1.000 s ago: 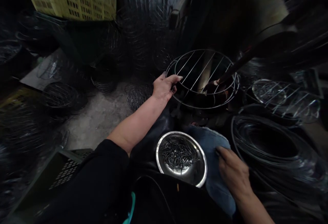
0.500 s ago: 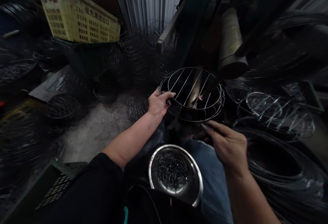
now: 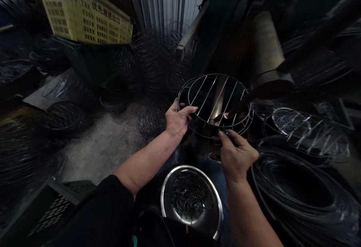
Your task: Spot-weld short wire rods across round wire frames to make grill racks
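My left hand (image 3: 178,118) is closed on the left rim of a round wire rack (image 3: 208,95), thumb on top. The rack has parallel bars across its rings and is held level by a machine's copper-coloured tip (image 3: 226,115). At the rack's near rim, my right hand (image 3: 237,151) has its thumb and fingers pinched together; whatever small thing lies between them is too dark to make out. Below, a shiny metal bowl (image 3: 163,198) rests at my lap, holding many short dark wire pieces (image 3: 188,192).
A thick metal cylinder (image 3: 269,47) of the machine juts out at upper right. Coiled wire (image 3: 332,205) and more wire racks (image 3: 310,134) lie to the right. At the left stand a yellow crate (image 3: 84,13), a green crate (image 3: 47,205) and stacked wire rings.
My right hand has moved left and slightly up, bringing its fingertips to the rack's near rim. My left hand keeps its hold; the view has shifted slightly.
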### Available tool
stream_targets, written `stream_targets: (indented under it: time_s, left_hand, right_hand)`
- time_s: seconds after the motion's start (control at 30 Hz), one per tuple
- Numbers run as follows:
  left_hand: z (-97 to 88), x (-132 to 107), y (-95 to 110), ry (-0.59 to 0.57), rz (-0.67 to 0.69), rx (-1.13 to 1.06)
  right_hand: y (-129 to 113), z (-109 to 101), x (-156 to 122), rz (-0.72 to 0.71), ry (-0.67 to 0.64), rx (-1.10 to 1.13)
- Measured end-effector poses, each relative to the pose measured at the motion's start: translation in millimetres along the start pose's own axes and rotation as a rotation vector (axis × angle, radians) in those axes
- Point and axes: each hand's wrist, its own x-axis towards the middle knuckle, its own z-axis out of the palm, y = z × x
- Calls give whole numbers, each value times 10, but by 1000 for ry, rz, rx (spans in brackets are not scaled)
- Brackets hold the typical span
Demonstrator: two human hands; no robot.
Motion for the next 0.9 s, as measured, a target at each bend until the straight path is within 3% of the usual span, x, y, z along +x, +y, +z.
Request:
stream_targets:
  time_s: [0.17,0.4,0.9]
  left_hand:
    - [15,31,6,-26,-23,-8]
    - [64,69,38,-33,-40,-5]
    - [118,144,-2,9,-59,18]
  right_hand:
    - [166,29,2,-133,38,-32]
    - [192,84,71,-261,127,-94]
    - [189,117,142,-203,65,-153]
